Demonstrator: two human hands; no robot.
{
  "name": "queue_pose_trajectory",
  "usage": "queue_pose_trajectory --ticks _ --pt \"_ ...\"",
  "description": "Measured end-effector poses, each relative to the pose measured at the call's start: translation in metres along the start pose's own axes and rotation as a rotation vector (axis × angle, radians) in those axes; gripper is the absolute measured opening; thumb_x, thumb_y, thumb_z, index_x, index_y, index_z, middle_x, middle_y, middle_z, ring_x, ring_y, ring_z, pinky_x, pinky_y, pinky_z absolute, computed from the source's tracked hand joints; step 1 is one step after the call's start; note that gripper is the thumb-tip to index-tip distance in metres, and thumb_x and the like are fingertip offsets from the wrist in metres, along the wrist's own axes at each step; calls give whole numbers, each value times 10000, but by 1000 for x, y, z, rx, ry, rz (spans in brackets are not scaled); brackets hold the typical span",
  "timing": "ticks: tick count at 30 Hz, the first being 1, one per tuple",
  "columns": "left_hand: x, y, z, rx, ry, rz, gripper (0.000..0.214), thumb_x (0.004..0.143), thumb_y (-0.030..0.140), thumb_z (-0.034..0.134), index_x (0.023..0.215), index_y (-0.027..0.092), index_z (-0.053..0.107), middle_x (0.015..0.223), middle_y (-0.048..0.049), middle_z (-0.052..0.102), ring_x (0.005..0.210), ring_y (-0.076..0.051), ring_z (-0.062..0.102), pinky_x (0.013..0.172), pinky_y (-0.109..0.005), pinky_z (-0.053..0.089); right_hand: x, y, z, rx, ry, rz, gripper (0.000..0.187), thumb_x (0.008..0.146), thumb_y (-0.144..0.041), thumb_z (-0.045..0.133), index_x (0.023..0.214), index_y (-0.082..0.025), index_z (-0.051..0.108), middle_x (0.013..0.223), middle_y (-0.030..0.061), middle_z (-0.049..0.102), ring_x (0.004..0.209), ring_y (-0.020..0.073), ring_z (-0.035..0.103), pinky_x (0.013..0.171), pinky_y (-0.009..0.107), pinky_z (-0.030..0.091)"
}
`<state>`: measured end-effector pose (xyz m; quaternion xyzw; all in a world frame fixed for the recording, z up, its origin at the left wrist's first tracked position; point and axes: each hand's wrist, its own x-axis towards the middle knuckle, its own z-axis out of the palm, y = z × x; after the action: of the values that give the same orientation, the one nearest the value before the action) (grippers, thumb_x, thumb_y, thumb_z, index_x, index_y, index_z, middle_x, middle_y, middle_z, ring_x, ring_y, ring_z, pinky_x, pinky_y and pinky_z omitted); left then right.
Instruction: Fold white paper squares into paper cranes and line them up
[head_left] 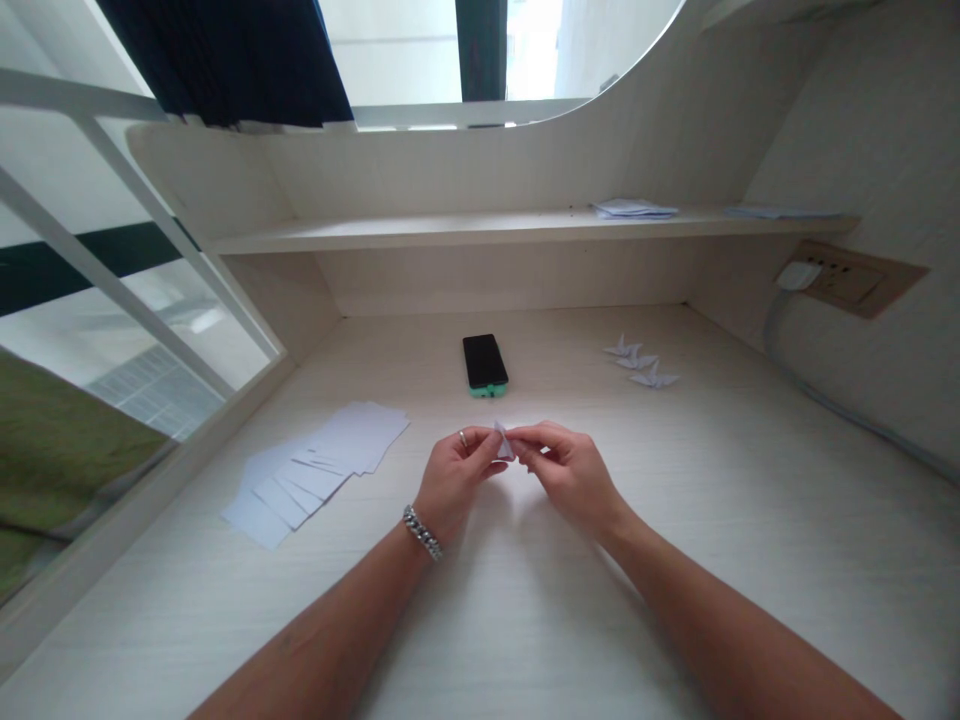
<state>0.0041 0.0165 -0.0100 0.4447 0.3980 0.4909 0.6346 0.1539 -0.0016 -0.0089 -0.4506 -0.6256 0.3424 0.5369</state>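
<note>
Just above the middle of the desk, a small folded white paper (504, 446) is pinched between my two hands. The thumb and fingers of my left hand (459, 472) grip its left side. From the right, the thumb and index finger of my right hand (564, 462) close on its other side. My fingers cover part of the paper, so its full shape is hidden. Several folded paper cranes (645, 366) rest in a group farther back on the right. Loose white paper sheets (322, 462) lie fanned out to the left of my hands.
A black phone (485, 362) with a green edge lies beyond my hands. The shelf (450, 232) at the back carries papers (634, 209). On the right wall, a white plug (798, 275) sits in the socket, its cable (840, 408) trailing along the desk's right side.
</note>
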Motion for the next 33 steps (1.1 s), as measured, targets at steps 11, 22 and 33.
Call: queue_pose_trajectory --ticks 11,22,33 --pt "0 -2 -1 -52 -119 -63 269 680 364 790 740 117 703 704 -30 667 646 -106 608 656 -234 503 -2 -2 2 2 86 0 84 789 -266 678 813 -197 719 787 48 680 684 176 630 611 289 524" --pt "4 -6 -5 99 -123 -3 309 696 421 763 779 126 734 721 -46 685 646 -117 606 664 -244 507 -1 -3 1 -28 100 9 97 774 -257 696 821 -182 734 801 56 687 697 173 632 618 283 512" --pt "3 -4 -7 227 -124 51 296 720 416 740 752 121 738 693 -45 686 645 -125 602 659 -244 499 5 4 -3 108 -12 174 167 705 -292 733 778 -146 701 764 63 706 694 179 632 659 303 504"
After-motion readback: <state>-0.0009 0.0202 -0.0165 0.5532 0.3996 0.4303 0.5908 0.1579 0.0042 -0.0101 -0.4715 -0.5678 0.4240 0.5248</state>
